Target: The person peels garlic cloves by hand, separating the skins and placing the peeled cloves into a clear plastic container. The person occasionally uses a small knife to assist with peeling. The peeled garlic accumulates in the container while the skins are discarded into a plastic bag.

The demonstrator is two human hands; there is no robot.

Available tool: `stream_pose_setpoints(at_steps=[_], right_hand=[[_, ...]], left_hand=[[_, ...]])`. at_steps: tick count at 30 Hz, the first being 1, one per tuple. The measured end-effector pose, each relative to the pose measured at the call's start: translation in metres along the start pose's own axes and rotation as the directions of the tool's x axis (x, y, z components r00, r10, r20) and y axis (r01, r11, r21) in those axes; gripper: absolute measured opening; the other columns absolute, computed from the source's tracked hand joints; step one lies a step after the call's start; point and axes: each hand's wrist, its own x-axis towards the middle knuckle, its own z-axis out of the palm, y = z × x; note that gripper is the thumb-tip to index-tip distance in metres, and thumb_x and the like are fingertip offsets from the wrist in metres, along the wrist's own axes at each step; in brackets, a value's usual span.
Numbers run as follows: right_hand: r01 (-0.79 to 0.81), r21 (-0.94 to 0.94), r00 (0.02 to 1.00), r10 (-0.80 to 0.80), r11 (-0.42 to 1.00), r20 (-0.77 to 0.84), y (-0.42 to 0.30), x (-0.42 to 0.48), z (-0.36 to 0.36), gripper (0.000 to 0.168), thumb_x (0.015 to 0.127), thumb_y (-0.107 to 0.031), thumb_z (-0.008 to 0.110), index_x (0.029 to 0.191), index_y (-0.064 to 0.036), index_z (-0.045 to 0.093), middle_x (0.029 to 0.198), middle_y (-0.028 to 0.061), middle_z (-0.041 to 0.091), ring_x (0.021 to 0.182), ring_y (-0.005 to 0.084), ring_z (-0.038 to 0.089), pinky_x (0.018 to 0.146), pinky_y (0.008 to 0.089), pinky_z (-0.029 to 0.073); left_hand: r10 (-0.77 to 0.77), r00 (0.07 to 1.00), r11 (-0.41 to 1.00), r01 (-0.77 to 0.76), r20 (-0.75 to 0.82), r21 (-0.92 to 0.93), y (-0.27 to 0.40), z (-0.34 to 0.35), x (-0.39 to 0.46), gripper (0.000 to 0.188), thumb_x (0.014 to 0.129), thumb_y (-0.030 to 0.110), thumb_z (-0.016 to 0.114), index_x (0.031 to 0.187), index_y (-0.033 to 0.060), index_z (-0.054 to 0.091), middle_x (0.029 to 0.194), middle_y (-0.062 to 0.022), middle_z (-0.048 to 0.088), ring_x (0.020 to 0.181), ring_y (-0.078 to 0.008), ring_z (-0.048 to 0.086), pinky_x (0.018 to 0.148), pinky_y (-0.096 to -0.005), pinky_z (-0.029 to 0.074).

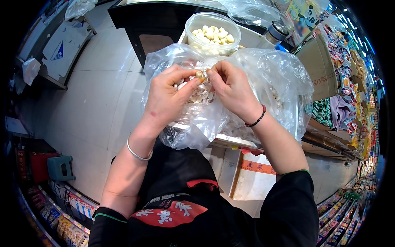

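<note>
Between the thumb and forefinger of my left hand is a garlic clove, partly brownish. My right hand is just right of the clove, its fingers bent inward and their tips close to it. Whether a scrap of skin is between those fingertips is hidden. Beneath both hands, loose white garlic skins lie in a clear plastic bag. Beyond the hands, a round clear plastic tub holds many peeled garlic cloves.
A lidded jar stands right of the tub. At the right, an open cardboard box adjoins packaged snacks. A white carton sits on the floor below the bag. A teal plastic stool and a shelf of packets are at left.
</note>
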Motion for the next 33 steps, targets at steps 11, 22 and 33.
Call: stream_pose_setpoints(at_steps=[11, 22, 33], right_hand=[[0.256, -0.053, 0.966, -0.257, 0.965, -0.005, -0.0125, -0.0019, -0.0036, 0.012, 0.091, -0.01, 0.067, 0.097, 0.001, 0.07, 0.093, 0.0141, 0.07, 0.079, 0.0247, 0.067, 0.071, 0.0328, 0.052], [0.143, 0.038, 0.99, -0.143, 0.989, 0.014, -0.0062, -0.0019, 0.0002, 0.015, 0.091, -0.011, 0.067, 0.094, 0.003, 0.07, 0.081, 0.0126, 0.072, 0.068, 0.0163, 0.066, 0.064, 0.03, 0.052], [0.102, -0.002, 0.993, -0.101, 0.995, 0.065, -0.0072, -0.0015, -0.005, 0.015, 0.09, -0.01, 0.065, 0.088, 0.004, 0.069, 0.077, 0.0098, 0.07, 0.066, 0.012, 0.062, 0.063, 0.0276, 0.051]], left_hand=[[0.045, 0.999, 0.984, -0.047, 0.013, 0.174, 0.0059, 0.0022, -0.0007, 0.024, 0.089, 0.008, 0.071, 0.111, 0.0004, 0.072, 0.086, -0.013, 0.064, 0.074, -0.0238, 0.064, 0.067, -0.0323, 0.05], [0.101, 0.995, 0.939, -0.104, 0.027, 0.327, 0.0043, 0.0045, -0.0019, 0.023, 0.088, 0.011, 0.071, 0.11, 0.0039, 0.072, 0.088, -0.0138, 0.065, 0.076, -0.0316, 0.066, 0.067, -0.0378, 0.052], [0.104, 0.992, 0.924, -0.121, 0.068, 0.362, 0.0036, 0.0063, -0.0033, 0.022, 0.088, 0.011, 0.071, 0.109, 0.0058, 0.073, 0.087, -0.0128, 0.064, 0.076, -0.0323, 0.066, 0.066, -0.0395, 0.053]])
